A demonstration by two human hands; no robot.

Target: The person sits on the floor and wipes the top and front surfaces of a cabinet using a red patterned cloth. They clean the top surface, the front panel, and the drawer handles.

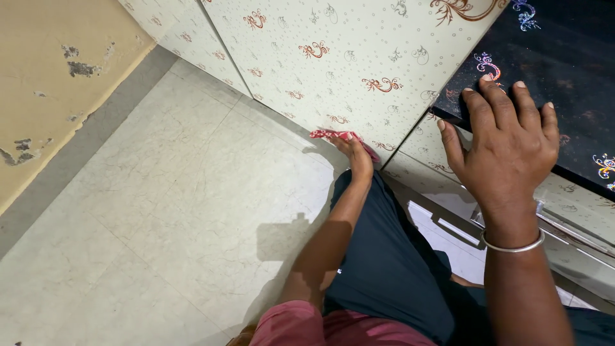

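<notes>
View from above, looking down the person's body toward the floor [160, 192]. The left hand [356, 154] reaches low and presses a red cloth [336, 136] against the foot of the cream cabinet [346, 51], a panel patterned with red-brown scrolls. The cloth lies bunched between the palm and the panel, just above the line where cabinet meets floor; the fingers are held together over it, though their tips are hidden. The right hand [509, 144] rests flat on the edge of the black counter [564, 57], fingers slightly spread and empty, thumb hanging over the edge. A silver bangle [512, 245] circles the right wrist. Dark trousers [391, 256] and a pink hem [333, 327] fill the lower middle. A peeling tan wall [57, 83] bounds the floor at upper left.
</notes>
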